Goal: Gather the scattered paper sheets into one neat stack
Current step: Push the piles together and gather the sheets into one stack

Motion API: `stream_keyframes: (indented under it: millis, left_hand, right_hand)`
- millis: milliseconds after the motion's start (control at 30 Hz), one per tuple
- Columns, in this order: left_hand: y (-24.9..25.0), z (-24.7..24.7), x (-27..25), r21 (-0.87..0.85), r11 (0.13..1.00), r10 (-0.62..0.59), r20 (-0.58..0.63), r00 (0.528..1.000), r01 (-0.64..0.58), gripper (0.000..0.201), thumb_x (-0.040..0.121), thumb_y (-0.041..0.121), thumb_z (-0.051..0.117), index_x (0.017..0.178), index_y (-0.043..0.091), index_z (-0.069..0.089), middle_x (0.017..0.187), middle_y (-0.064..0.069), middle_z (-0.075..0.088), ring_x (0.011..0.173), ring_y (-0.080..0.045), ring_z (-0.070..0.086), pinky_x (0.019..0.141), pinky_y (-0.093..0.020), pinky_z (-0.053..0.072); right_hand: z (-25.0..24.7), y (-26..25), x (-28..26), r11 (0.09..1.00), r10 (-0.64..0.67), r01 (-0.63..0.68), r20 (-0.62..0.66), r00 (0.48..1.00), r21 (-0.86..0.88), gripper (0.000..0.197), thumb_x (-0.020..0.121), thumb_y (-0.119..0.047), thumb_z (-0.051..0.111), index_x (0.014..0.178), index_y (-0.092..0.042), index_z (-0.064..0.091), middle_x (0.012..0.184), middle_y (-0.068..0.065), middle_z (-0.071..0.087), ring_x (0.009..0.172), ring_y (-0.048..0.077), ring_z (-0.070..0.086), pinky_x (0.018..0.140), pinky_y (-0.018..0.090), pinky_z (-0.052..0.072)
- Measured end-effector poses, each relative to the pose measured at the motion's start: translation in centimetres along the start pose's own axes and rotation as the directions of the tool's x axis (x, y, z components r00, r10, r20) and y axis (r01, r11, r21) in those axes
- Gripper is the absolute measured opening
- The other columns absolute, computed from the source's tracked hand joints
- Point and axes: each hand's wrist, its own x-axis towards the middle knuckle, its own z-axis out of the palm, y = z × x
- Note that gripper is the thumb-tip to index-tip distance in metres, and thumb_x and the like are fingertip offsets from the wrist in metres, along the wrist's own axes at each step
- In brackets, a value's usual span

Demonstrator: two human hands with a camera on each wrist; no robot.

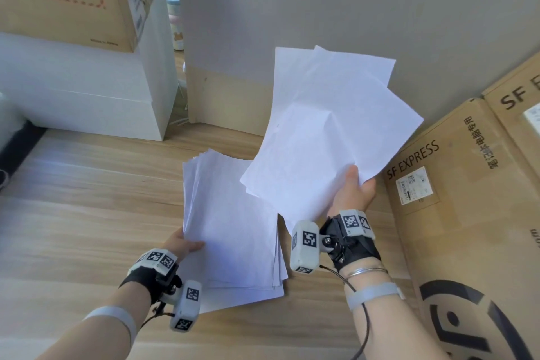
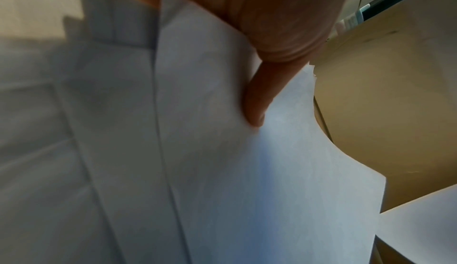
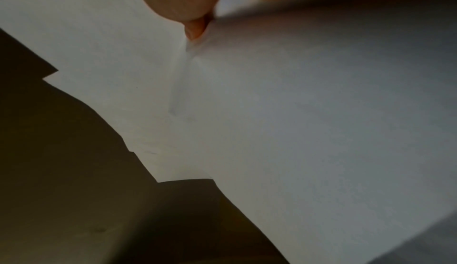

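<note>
A fanned bunch of sheets (image 1: 327,131) is gripped at its lower corner by the right hand (image 1: 355,190), raised above the tabletop (image 1: 87,213). A loose stack (image 1: 230,228) is pinched at its near left edge by the left hand (image 1: 182,244).

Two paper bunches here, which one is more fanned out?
The bunch in the right hand: its raised sheets splay at differing angles, corners apart. The left hand grips the larger stack, whose edges are only slightly offset.
</note>
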Motion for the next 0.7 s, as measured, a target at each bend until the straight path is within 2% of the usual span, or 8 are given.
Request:
stream_keyframes:
  millis: [133,233,300,467,533,600,667,700]
  left_hand:
    - [0.2,-0.1,0.1,0.007,1.0,-0.003,0.019,1.0,0.003,0.05,0.079,-0.015,0.059,0.127,-0.013,0.046,0.128,-0.035,0.052,0.106,-0.038,0.056,0.093,-0.047,0.042]
    - [0.2,-0.2,0.4,0.016,1.0,-0.018,0.034,0.999,0.018,0.048,0.079,-0.014,0.06,0.125,-0.014,0.047,0.126,-0.035,0.054,0.102,-0.036,0.056,0.094,-0.046,0.043]
    - [0.0,-0.2,0.7,0.029,0.999,-0.027,0.036,0.999,0.026,0.046,0.079,-0.014,0.061,0.123,-0.014,0.049,0.125,-0.036,0.054,0.101,-0.036,0.056,0.096,-0.049,0.044]
    - [0.3,-0.2,0.6,0.022,1.0,0.005,0.07,0.998,-0.006,0.056,0.075,-0.009,0.066,0.127,-0.012,0.045,0.123,-0.03,0.055,0.102,-0.03,0.052,0.093,-0.045,0.043]
    - [0.3,-0.4,0.7,-0.008,1.0,-0.009,0.09,0.996,0.01,0.064,0.08,0.015,0.067,0.135,-0.006,0.042,0.134,-0.026,0.051,0.117,-0.034,0.052,0.102,-0.045,0.039]
    - [-0.5,-1.0,2.6,-0.051,0.995,-0.084,0.111,0.99,0.09,0.076,0.084,0.055,0.05,0.141,0.008,0.038,0.142,-0.02,0.046,0.127,-0.036,0.048,0.107,-0.048,0.036]
    - [-0.3,-1.3,2.3,-0.036,0.976,-0.206,0.14,0.968,0.213,0.092,0.071,0.077,0.044,0.137,0.013,0.045,0.133,-0.02,0.056,0.117,-0.037,0.057,0.097,-0.047,0.045]
    - [0.1,-1.4,1.8,-0.008,0.975,-0.217,0.165,0.962,0.222,0.089,0.071,0.078,0.043,0.127,0.009,0.054,0.115,-0.019,0.068,0.101,-0.034,0.065,0.087,-0.04,0.051]
  right_hand:
    - [-0.3,-0.7,0.0,0.999,-0.032,0.032,0.023,0.999,0.021,0.017,0.091,-0.008,0.05,0.092,-0.024,0.057,0.091,-0.01,0.063,0.09,0.015,0.062,0.08,0.027,0.05]
    - [-0.1,0.0,0.1,0.999,-0.051,0.052,0.07,0.996,-0.009,0.026,0.092,-0.008,0.049,0.116,-0.013,0.057,0.108,0.0,0.065,0.104,0.019,0.062,0.094,0.033,0.049]
    - [0.2,1.8,0.2,0.996,-0.003,0.012,0.095,0.995,-0.085,0.033,0.09,-0.009,0.049,0.122,-0.011,0.055,0.116,0.004,0.063,0.111,0.024,0.06,0.101,0.038,0.046]
    - [-0.2,8.0,-0.7,0.937,0.21,-0.142,0.191,0.959,-0.319,0.024,0.085,-0.006,0.05,0.099,-0.023,0.059,0.113,0.01,0.065,0.106,0.029,0.061,0.101,0.046,0.046]
    - [-0.8,9.1,-1.3,0.892,0.286,-0.175,0.219,0.933,-0.417,0.029,0.088,-0.002,0.047,0.114,-0.011,0.057,0.119,0.008,0.061,0.105,0.024,0.058,0.093,0.032,0.047]
    - [-1.5,9.8,-1.8,0.808,0.348,-0.148,0.259,0.901,-0.571,0.033,0.092,-0.001,0.045,0.124,0.002,0.051,0.118,0.007,0.057,0.106,0.021,0.054,0.081,0.02,0.039]
    - [-2.0,10.8,-1.8,0.706,0.415,-0.101,0.293,0.862,-0.701,0.034,0.093,-0.007,0.048,0.125,0.005,0.05,0.126,0.016,0.058,0.114,0.027,0.056,0.086,0.024,0.039]
    - [-2.1,11.1,-1.9,0.652,0.447,-0.07,0.308,0.839,-0.755,0.035,0.093,-0.011,0.049,0.125,0.004,0.05,0.128,0.018,0.058,0.116,0.029,0.056,0.09,0.026,0.04]
